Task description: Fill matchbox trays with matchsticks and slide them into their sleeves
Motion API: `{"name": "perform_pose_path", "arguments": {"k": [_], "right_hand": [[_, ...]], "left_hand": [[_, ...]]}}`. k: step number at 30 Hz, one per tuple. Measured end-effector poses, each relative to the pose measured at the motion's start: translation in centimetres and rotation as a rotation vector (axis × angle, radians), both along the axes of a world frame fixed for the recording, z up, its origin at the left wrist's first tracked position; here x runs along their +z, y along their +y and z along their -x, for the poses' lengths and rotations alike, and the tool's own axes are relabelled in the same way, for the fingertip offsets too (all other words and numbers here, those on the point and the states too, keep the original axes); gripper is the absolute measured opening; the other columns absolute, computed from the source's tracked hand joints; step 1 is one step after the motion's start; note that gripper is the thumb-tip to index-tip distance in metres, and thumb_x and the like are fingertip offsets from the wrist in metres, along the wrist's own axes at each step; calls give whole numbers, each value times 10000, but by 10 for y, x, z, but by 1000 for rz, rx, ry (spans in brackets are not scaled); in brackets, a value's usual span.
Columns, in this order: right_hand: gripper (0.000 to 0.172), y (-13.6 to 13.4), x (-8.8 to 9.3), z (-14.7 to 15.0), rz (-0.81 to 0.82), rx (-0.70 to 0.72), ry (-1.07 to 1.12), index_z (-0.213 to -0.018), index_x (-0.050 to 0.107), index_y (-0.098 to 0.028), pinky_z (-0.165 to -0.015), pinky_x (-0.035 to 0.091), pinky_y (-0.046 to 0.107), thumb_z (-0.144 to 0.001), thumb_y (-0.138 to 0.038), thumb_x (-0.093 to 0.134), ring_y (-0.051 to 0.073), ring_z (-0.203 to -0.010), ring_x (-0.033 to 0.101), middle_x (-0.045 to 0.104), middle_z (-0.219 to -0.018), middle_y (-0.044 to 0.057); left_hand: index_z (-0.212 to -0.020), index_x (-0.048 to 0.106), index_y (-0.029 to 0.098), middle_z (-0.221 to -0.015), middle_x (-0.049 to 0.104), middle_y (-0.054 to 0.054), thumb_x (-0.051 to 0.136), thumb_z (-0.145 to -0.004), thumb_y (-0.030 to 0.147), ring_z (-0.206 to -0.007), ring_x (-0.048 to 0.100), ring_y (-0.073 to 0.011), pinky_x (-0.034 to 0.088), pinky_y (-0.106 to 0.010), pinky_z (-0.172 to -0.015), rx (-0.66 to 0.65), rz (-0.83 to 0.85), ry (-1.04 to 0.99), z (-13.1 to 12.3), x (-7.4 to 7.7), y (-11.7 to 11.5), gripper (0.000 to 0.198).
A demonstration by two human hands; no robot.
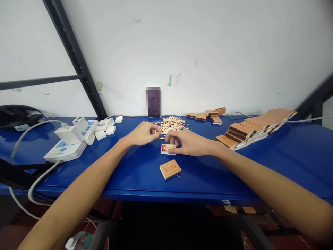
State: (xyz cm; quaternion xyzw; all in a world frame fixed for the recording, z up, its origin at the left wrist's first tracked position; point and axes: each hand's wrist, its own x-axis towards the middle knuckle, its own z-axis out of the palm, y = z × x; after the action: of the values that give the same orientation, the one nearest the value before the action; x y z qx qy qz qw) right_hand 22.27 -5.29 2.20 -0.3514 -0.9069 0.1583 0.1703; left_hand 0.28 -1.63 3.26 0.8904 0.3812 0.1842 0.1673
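Observation:
A white matchbox tray with red-tipped matches in it lies flat on the blue table. My right hand is at its right end, thumb along the near side and curled fingers at the far side, gripping it. My left hand hovers at the left edge of a heap of loose matches. Its thumb and fingertips are pinched together; whatever is between them is too small to make out. Nearer to me lies a closed matchbox with an orange-brown cover and red characters, a single match beside it.
Stacked matchboxes stand in rows at the right. Several matchbox covers lie by the wall. A phone leans on the wall behind the heap. On the left are a power strip with chargers and several small white blocks.

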Motion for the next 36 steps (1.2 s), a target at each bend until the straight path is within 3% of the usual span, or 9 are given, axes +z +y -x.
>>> {"name": "perform_pose_path", "arguments": {"k": [5,14,17,23,26,31,36], "right_hand": [[316,2,2,-2,-18,-36,-28,-1013,596,-172,-646,395,270,-809,-410,630,159,-725,566,649,-839,46],[175,-2,8,-1,89,-27,14,-935,624,-164,-650,430,267,-826,-296,587,147,-700,602,680,-798,40],[165,-1,8,-1,168,-16,37,-947,627,-158,-642,446,262,-823,-249,566,144,-693,602,675,-781,41],[200,3,2,-1,216,23,41,-960,627,-152,-630,419,253,-863,-314,559,134,-692,557,639,-787,34],[213,7,1,-4,135,-3,57,-940,622,-156,-622,387,250,-903,-332,508,133,-682,540,631,-777,29],[195,21,-8,-11,-176,-149,24,-941,624,-155,-655,358,267,-919,-224,443,154,-708,546,659,-823,55],[231,35,-19,-18,-220,-208,-95,-997,643,-150,-684,380,290,-873,-137,448,196,-767,583,683,-871,92]], "left_hand": [[-722,677,130,-542,529,0,463,-815,272,-489,374,-89,259,-254,-524,24,-224,108,4,-4,4,274],[-855,704,148,-601,570,7,487,-825,301,-536,451,-98,309,-233,-553,-65,-121,100,3,-6,3,267],[-790,682,145,-581,553,6,445,-859,310,-513,413,-99,279,-248,-541,-51,-168,127,5,-6,5,297],[-700,632,149,-556,529,-7,411,-887,350,-493,366,-114,250,-267,-539,17,-234,189,10,-8,10,352],[-758,660,152,-601,573,-20,416,-885,347,-518,415,-122,270,-262,-555,39,-233,183,11,-11,12,337],[-1039,677,202,-687,624,-8,479,-847,295,-612,531,-148,343,-257,-604,28,-217,186,8,-16,14,292],[-1109,653,219,-860,636,-30,485,-850,263,-772,577,-178,419,-293,-732,7,-282,220,9,-20,16,312]]}}
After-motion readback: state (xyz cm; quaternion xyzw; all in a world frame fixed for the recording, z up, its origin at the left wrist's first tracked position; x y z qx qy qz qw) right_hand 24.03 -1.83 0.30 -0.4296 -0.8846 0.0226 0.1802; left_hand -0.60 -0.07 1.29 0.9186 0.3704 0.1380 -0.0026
